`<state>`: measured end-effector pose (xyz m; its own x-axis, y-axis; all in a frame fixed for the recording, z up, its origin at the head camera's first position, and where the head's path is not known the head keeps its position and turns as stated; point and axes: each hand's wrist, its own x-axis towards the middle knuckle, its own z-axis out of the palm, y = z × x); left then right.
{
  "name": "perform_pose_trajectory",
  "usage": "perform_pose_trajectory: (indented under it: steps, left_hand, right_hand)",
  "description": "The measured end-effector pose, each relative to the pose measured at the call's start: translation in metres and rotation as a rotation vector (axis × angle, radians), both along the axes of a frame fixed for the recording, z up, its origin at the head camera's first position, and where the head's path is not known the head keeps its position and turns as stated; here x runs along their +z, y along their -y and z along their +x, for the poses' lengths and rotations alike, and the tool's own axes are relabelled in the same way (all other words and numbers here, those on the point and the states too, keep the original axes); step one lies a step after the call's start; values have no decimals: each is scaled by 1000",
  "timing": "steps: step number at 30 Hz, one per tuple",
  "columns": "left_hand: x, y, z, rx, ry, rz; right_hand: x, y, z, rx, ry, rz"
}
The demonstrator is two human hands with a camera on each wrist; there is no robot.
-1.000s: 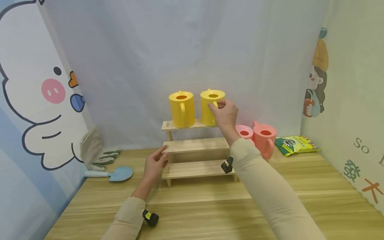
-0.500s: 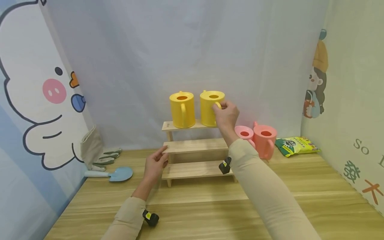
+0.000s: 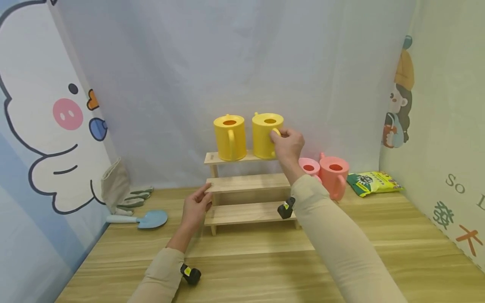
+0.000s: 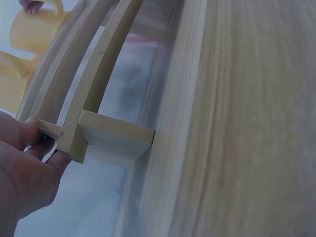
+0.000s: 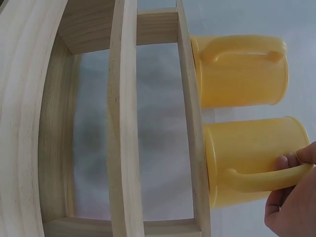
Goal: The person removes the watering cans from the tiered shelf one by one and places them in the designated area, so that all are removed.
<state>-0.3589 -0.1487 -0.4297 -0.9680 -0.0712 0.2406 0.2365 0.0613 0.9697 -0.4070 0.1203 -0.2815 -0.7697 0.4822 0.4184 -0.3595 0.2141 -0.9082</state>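
Note:
Two yellow watering cans stand side by side on the top step of a three-step wooden shelf [image 3: 246, 184]. My right hand [image 3: 289, 145] holds the handle of the right watering can [image 3: 265, 136]; in the right wrist view, the fingers [image 5: 291, 163] curl round the upper end of that handle. The left watering can [image 3: 229, 139] is untouched, its handle facing me. At the shelf's left end, my left hand [image 3: 195, 205] grips the middle step, thumb on top and fingers below, as the left wrist view shows.
A pink watering can [image 3: 308, 165], partly hidden by my right arm, and a coral watering can [image 3: 333, 179] stand right of the shelf. Beyond them lies a green-yellow packet [image 3: 375, 184]. Grey gloves [image 3: 117, 187] and a light-blue trowel [image 3: 151, 219] lie at left on the wood-grain table [image 3: 242, 273].
The right watering can has turned a little on the top step: its spout tip has shifted left and its handle right. My right hand moved slightly right with it; the left hand stayed put.

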Motion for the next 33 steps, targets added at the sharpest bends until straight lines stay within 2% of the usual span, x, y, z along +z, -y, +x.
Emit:
perform_pose_trajectory:
  steps: [8,16,19,24,26,33]
  left_hand:
    - [0,-4,1,-4,10,-7]
    - [-1,-4,0,-20,27,1]
    - [7,-4,6,-36,41,7]
    - [6,-3,5,-31,41,0]
    - [-1,-1,0,-14,36,-10]
    - [0,0,1,-8,34,-10]
  right_hand:
    - [-7,-11,8,38,7,-81]
    - [-9,-28,19,53,-16,-95]
    - [-9,-34,24,47,-31,-97]
    - [-8,-46,36,39,-66,-118]
    - [-8,-52,41,37,-76,-122]
    - [-16,-75,64,6,-92,-58]
